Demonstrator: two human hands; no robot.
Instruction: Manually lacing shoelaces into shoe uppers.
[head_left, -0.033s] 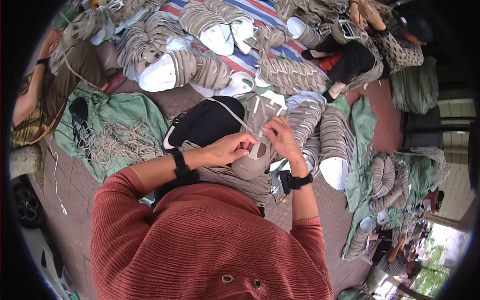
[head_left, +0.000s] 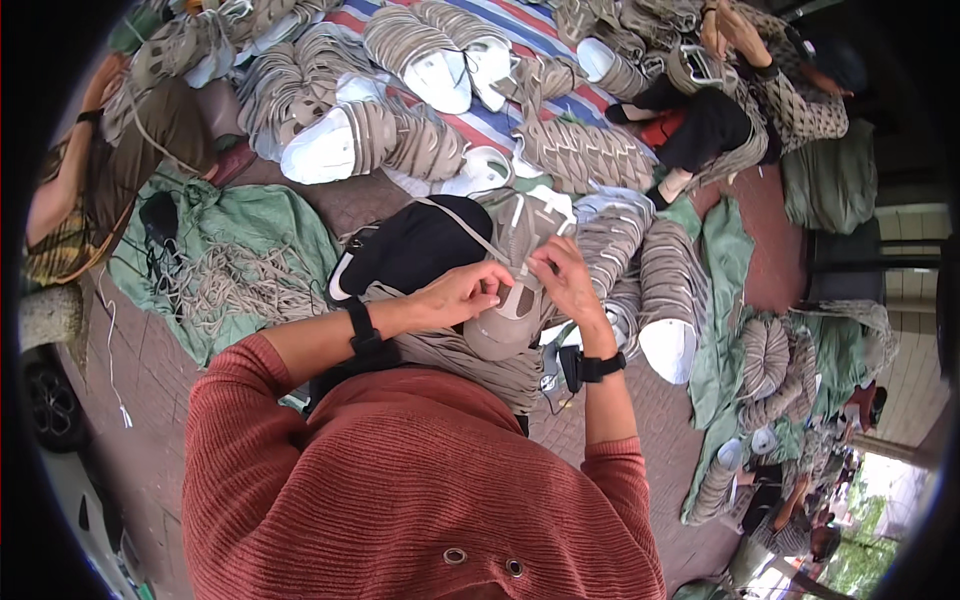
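A taupe shoe upper point(head_left: 497, 335) lies over my lap, toe toward me, with a pale tongue and mesh panels. A flat beige shoelace point(head_left: 462, 217) loops over my dark-trousered knee point(head_left: 415, 245) and runs to the lacing area. My left hand point(head_left: 462, 292) is at the upper's left side, thumb and fingers pinched together; what lies between them is too small to make out. Facing it, my right hand point(head_left: 566, 280) pinches at the lace's end over the eyelets, its other fingers curled. Under the upper, a bundle of beige laces point(head_left: 490, 378) drapes across my lap.
Stacks of nested shoe uppers point(head_left: 668, 290) stand close at my right, more on a striped sheet point(head_left: 555, 45) ahead. Loose laces point(head_left: 240, 285) lie on a green sack point(head_left: 290, 220) at left. People sit at far left point(head_left: 70, 180) and far right point(head_left: 745, 110).
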